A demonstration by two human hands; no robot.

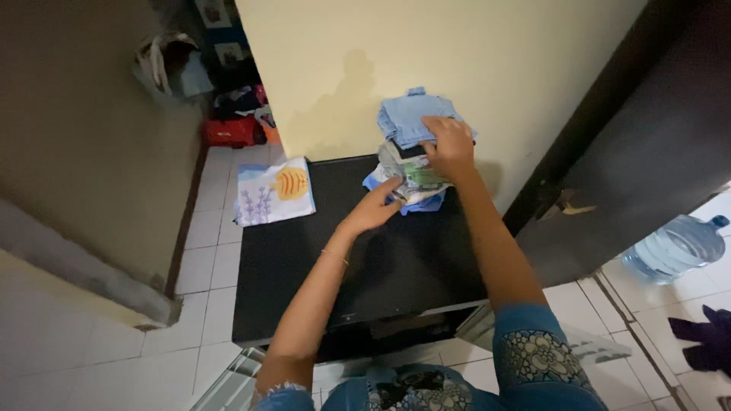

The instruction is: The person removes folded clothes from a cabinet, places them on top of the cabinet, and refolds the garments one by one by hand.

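White folded cloth with orange fish print (274, 192) at black desk's (320, 259) left corner; left hand (373, 209), fingers half curled, under stack of folded clothes (411, 152) at desk's back edge; right hand (451, 144) spread flat on top.

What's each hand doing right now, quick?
Left hand: open, fingers against the bottom of the stack of folded clothes.
Right hand: open, pressed flat on the stack's upper layers beside the light blue garment; no grip closed.
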